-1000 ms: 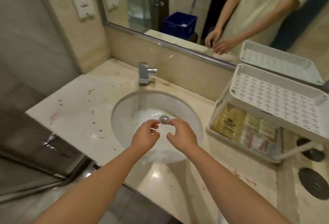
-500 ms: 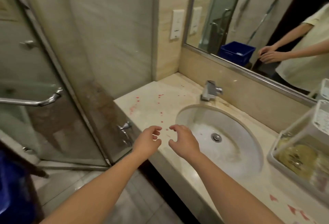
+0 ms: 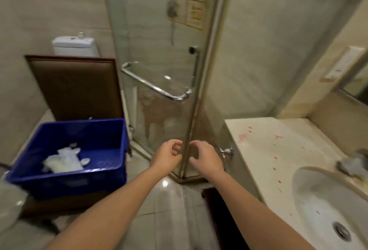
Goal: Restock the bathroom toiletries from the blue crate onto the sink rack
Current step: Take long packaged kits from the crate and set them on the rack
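Both hands are empty here. The left hand (image 3: 167, 155) and right hand (image 3: 205, 157) hang side by side in mid air in front of the shower door (image 3: 159, 54), fingers loosely curled, gripping nothing and not touching each other. The stuff to grab is off to the left: a small heap of white packets (image 3: 63, 161) lying on the bottom of the blue crate (image 3: 69, 182), toward its left side and well apart from either hand. It's a bit blurry so I can't read what they are, but they look like soft sealed plastic pouches, flat-ish and crinkly. My guess is they're very light, floppy, a little slick and not breakable. I'd pinch one by a sealed edge or corner, or just scoop a few from above with a loose grip, no need to squeeze. The biggest annoyance is probably them sliding over each other and dropping on the way. The rack isn't in view at all. Only the sink (image 3: 318, 200) and its surface (image 3: 278, 146) show on the right, so it's a carry across.
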A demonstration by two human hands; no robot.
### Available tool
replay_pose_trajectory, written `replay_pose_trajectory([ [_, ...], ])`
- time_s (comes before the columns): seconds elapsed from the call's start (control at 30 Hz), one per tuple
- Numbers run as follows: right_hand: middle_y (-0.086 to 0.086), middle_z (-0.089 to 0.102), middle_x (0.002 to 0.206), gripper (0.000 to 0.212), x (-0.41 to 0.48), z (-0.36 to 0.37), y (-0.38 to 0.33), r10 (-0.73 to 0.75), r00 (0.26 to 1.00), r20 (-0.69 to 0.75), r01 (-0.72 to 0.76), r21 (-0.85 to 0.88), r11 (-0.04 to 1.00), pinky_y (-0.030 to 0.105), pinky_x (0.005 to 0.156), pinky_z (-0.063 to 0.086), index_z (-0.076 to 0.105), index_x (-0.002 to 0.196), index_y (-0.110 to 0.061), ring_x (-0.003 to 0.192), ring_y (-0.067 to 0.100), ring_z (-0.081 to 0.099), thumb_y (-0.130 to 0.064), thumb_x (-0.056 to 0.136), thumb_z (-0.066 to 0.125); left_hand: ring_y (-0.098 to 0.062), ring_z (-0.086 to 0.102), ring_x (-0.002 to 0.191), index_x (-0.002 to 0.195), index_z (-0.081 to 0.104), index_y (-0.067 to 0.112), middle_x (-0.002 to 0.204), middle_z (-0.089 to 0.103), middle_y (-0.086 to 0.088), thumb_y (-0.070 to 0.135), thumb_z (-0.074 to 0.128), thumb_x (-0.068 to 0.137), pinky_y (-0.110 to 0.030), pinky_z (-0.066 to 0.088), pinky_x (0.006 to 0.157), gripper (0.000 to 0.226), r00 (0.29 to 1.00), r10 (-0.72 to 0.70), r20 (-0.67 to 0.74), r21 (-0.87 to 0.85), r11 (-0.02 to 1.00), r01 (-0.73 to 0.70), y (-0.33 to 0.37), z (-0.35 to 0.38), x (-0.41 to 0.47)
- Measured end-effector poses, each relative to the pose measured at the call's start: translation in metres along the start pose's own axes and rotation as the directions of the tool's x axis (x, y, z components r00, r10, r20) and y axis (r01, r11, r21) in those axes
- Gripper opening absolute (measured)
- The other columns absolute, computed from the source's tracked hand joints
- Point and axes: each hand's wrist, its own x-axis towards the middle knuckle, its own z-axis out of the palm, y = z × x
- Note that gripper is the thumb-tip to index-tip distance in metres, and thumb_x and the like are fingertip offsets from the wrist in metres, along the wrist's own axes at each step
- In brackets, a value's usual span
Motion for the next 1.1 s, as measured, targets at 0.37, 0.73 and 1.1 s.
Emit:
replay_pose_trajectory([
  [0.37,-0.006,0.054,0.133,0.051,0.079,0.075,-0.144,-0.374,0.900,0.224,0.372,0.053,0.927,0.035,0.099,0.048,0.051,0.134,-0.026,0.126,0.014,0.048,-0.023,0.084,0.063,0.001,0.056,0.096,0.125,0.052,0.036,0.112,0.057,0.017,0.017,0.064,0.088,-0.023,0.049,0.081,0.043,0.927,-0.228,-0.298,-0.107,0.973,0.205,-0.094,-0.136,-0.010],
  [0.73,-0.003,0.051,0.138,0.057,0.183,0.140,-0.262,-0.612,0.687,0.392,0.615,0.136,0.777,0.036,0.100,0.047,0.046,0.141,-0.022,0.129,0.016,0.045,-0.020,0.086,0.059,0.001,0.056,0.092,0.126,0.053,0.032,0.110,0.058,0.014,0.017,0.066,0.088,-0.021,0.047,0.078,0.043,0.726,-0.448,-0.523,-0.241,0.894,0.378,-0.160,-0.231,0.019],
  [1.1,-0.003,0.052,0.135,0.051,0.243,0.198,-0.303,-0.655,0.571,0.495,0.641,0.229,0.732,0.037,0.088,0.053,0.049,0.137,-0.025,0.122,0.018,0.050,-0.021,0.088,0.059,-0.009,0.059,0.099,0.126,0.052,0.029,0.110,0.058,0.010,0.013,0.068,0.085,-0.031,0.052,0.089,0.047,0.538,-0.626,-0.564,-0.364,0.773,0.519,-0.210,-0.258,0.039],
])
